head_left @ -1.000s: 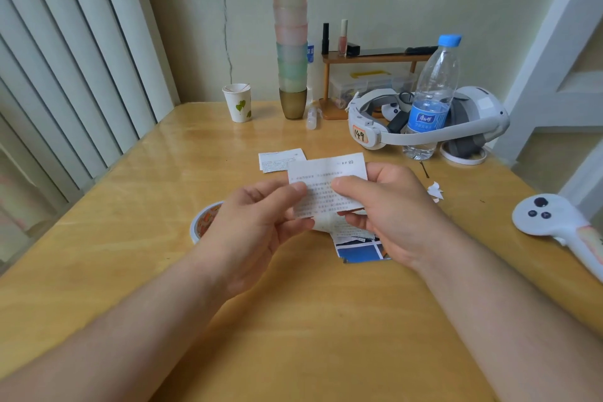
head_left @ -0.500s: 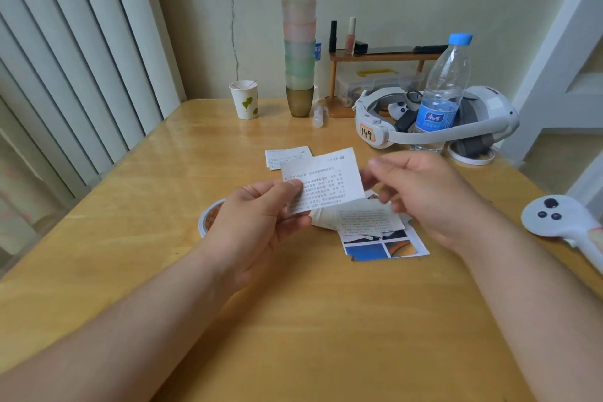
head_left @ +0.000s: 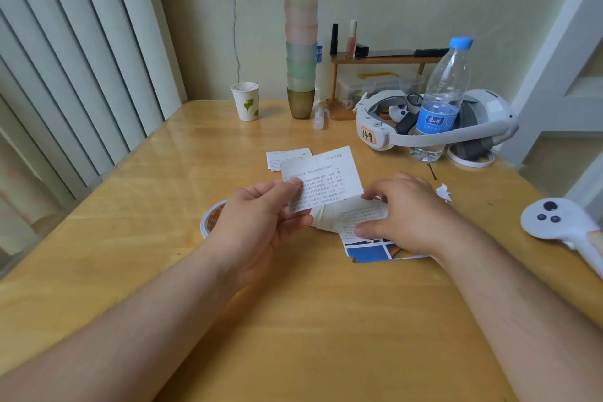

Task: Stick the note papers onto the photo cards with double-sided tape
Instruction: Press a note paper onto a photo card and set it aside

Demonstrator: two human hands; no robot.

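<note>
Left hand: the left hand (head_left: pixel 261 222) pinches a white printed note paper (head_left: pixel 321 178) between thumb and fingers by its lower left corner, holding it tilted up off the wooden bench (head_left: pixel 163 238).
Right hand: the right hand (head_left: pixel 404 215) lies on the pile, thumb and fingertips curled onto a second white note paper (head_left: pixel 362 215) that rests on the stack.
Photo cards: a glossy photo card with blue and orange print (head_left: pixel 368 251) pokes out from under the second note and the right hand, flat on the bench; how many cards lie there I cannot tell.
Spare note: a third small white printed slip (head_left: pixel 287 157) lies farther back, partly behind the lifted note.
Tape: a round white-rimmed object with orange markings (head_left: pixel 210 220) peeks out behind the left hand; it may be the tape roll, but I cannot say.
Nearby: a clear plastic water bottle with blue cap (head_left: pixel 440 98) stands beside a white headset (head_left: pixel 424 127).
Risk, skew: with only one corner pinched, the lifted note could sag and land crooked.
Risk, slip: if the right hand drags its note, the glossy card beneath may slide.
Risk, tape: I see no tape on either note, so pressing now might bond nothing.
</note>
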